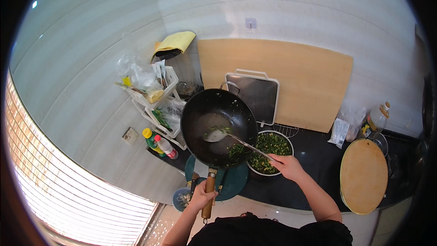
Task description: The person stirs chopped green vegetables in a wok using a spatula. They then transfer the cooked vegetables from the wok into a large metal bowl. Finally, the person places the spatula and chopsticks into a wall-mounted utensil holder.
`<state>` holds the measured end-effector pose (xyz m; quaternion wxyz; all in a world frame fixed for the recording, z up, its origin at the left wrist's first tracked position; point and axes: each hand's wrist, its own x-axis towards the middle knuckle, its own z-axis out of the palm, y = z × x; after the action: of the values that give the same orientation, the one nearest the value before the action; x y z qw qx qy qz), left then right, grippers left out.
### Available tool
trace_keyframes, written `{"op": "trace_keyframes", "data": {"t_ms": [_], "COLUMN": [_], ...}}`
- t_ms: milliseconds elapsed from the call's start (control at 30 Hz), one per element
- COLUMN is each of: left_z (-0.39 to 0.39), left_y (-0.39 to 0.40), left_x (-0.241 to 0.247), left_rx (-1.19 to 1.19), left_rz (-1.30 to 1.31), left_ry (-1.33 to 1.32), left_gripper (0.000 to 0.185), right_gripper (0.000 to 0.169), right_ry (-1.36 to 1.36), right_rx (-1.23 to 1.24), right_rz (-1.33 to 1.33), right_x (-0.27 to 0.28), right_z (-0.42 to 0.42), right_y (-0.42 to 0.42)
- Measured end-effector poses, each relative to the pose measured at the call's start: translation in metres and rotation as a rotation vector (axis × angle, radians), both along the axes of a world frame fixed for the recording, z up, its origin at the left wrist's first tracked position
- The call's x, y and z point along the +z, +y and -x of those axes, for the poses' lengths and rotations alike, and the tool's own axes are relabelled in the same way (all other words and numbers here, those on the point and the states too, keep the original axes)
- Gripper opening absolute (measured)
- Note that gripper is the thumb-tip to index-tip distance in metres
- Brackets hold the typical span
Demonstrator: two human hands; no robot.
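My left hand (203,194) grips the wooden handle of a black wok (208,102), which is held above the counter. With my right hand (288,166) I hold the thin handle of a metal ladle (217,135), its bowl inside the wok. Chopped greens (235,152) cling to the wok's lower right side, and some lie at the ladle's bowl. Right of the wok and partly behind it, a round bowl with a pale rim (293,148) holds chopped greens with small yellow bits. Beneath the wok is a round green board (235,184) with a knife on it, partly hidden.
A white tiered rack (172,75) with plastic bags stands left, two bottles (165,147) beside it. A blue bin (179,200) sits below. A wooden board (307,82) and a framed dark tray (254,95) lean on the wall. Right are a round wooden lid or board (363,177) and an oil bottle (375,121).
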<state>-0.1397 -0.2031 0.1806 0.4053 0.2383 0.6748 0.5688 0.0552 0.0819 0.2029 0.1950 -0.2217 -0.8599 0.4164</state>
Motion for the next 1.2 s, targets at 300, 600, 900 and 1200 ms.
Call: {"op": "trace_keyframes", "data": {"t_ms": [300,600,900,1200], "left_z": [-0.005,0.0,-0.009,-0.005], "left_y": [-0.004,-0.008,-0.007,-0.011], "left_x": [-0.001,-0.006,0.009,0.0], "left_rx": [-0.002,0.026,-0.004,-0.009], "left_rz": [-0.04,-0.023,-0.057,-0.039], "left_ry": [0.025,0.025,-0.011,0.054], "left_gripper": [0.03,0.027,0.032,0.032], "right_gripper": [0.033,0.033,0.034,0.032], "right_ry": [-0.144,-0.204,-0.29,0.071], "right_rx": [0.218,0.078,0.116,-0.025], "right_rz": [0.186,0.151,0.151,-0.248], "right_x": [-0.01,0.029,0.014,0.004], "right_z": [-0.012,-0.036,-0.039,-0.018], "right_y": [0.028,0.022,0.024,0.011]}}
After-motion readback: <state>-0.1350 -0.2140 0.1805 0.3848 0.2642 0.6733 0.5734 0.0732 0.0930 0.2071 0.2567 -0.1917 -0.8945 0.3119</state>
